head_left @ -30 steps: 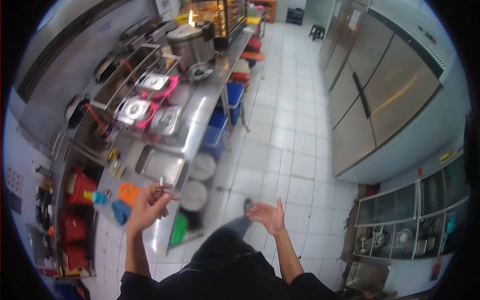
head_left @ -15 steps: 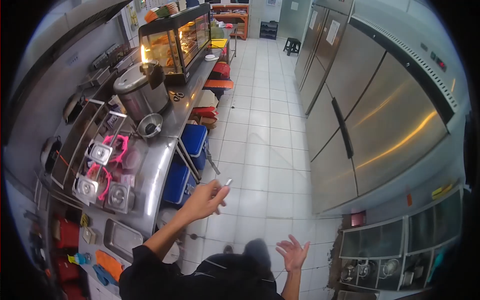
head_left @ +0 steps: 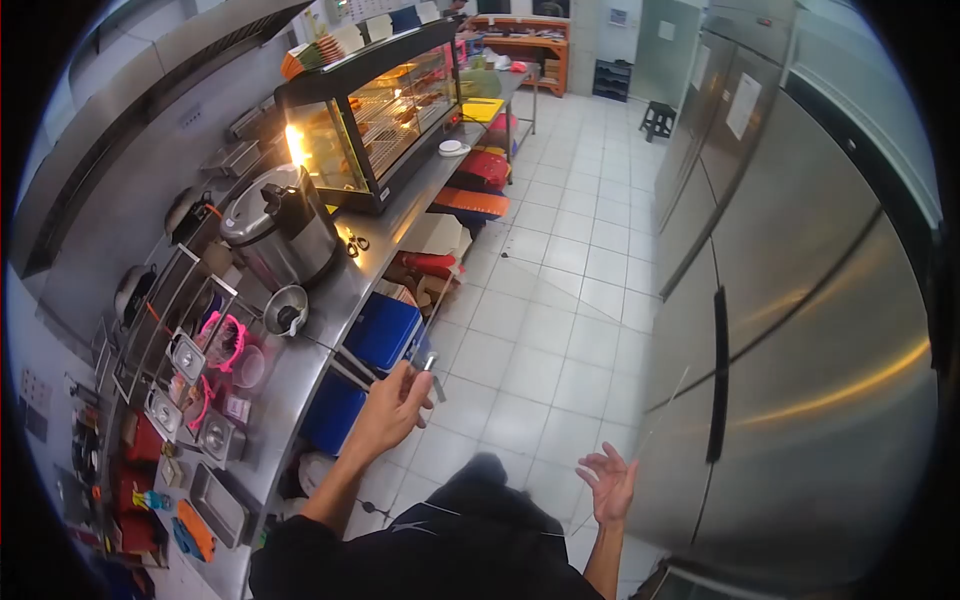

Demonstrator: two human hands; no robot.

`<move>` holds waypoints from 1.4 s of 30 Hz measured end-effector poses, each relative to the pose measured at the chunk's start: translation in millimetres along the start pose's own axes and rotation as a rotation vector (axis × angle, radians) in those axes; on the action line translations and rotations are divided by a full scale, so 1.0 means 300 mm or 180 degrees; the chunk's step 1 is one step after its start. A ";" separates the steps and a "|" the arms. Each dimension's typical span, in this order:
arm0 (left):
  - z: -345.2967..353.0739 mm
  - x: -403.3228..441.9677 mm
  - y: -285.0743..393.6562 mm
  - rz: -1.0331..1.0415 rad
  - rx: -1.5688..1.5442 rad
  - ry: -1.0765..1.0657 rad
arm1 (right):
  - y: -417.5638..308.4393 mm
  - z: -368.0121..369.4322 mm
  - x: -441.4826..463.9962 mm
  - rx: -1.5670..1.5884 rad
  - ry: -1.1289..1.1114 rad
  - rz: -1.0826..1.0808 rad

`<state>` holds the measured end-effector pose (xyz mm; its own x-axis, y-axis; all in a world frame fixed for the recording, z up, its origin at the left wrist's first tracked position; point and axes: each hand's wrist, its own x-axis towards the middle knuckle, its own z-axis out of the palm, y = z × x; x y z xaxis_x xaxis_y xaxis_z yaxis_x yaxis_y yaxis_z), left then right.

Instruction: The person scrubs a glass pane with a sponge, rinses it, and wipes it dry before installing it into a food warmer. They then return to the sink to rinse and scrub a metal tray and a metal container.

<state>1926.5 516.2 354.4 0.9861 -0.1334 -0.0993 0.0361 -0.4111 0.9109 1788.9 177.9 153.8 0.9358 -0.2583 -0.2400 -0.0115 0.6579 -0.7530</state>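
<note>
My left hand point(head_left: 395, 408) is closed, pinching a small metallic object point(head_left: 430, 361) whose kind is too small to make out. It hangs in the air over the floor, right of the steel counter point(head_left: 330, 330) and near the blue boxes point(head_left: 385, 332) below it. Lower right, my right hand point(head_left: 609, 484) is held up with its fingers apart and nothing in it. Beyond it stands the tall steel refrigerator point(head_left: 800, 440), not touched by either hand.
A glass display warmer point(head_left: 385, 120) and a large lidded pot point(head_left: 275, 230) stand on the counter. Lidded steel containers point(head_left: 215, 435) and a tray point(head_left: 220, 505) are at lower left. White floor tiles point(head_left: 560, 330) run to a black stool point(head_left: 657, 120). A person point(head_left: 456, 14) is far back.
The view has moved forward along the aisle; the warmer and refrigerator look larger. My left hand, still pinching the small object, is now over the floor instead of by the counter. My right hand stays open.
</note>
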 end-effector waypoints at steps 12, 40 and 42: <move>0.254 1.027 0.011 0.0166 -0.0335 0.1331 | -0.380 0.103 1.157 0.0079 -0.0347 0.0422; 0.235 2.418 0.128 -0.1045 0.0088 0.4406 | -0.311 1.078 3.525 -0.0529 -0.2341 0.0971; 0.242 2.438 0.088 -0.1075 0.0174 0.4791 | -0.240 1.168 3.626 -0.0844 -0.2584 0.0867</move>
<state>2636.9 342.5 276.8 0.1809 0.9581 0.2220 0.3111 -0.2698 0.9113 2931.3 97.4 161.6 0.8486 0.5290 0.0007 -0.2563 0.4124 -0.8742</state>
